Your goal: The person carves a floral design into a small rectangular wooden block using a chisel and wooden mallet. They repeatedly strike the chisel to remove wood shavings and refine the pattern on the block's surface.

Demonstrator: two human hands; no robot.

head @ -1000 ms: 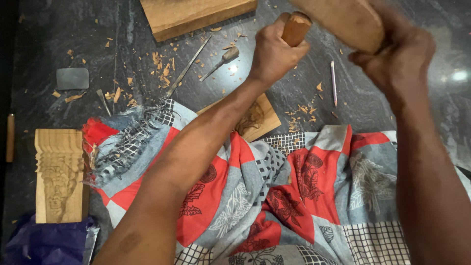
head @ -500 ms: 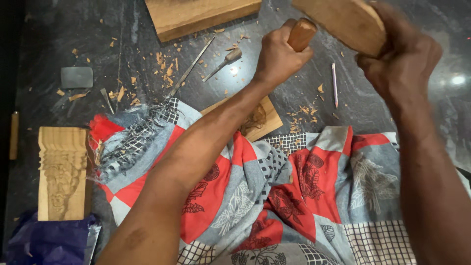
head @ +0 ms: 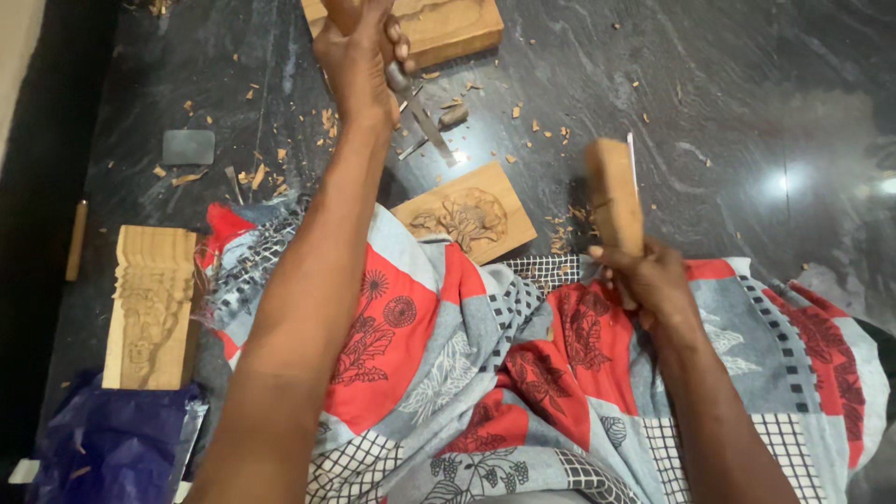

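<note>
Over dark stone floor (head: 728,84), left hand (head: 359,56) clamped on chisel handle (head: 343,11), right hand (head: 649,275) gripping wooden mallet (head: 611,191), hands well apart.

From my remote seat this reads as a wood-carving workspace set up on a dark polished stone floor (head: 728,103). Wood chips (head: 280,168) lie scattered left of my left grip (head: 359,56), a flower-carved wooden panel (head: 464,222) sits below it, and a carved wooden bracket (head: 149,306) lies far left.
</note>
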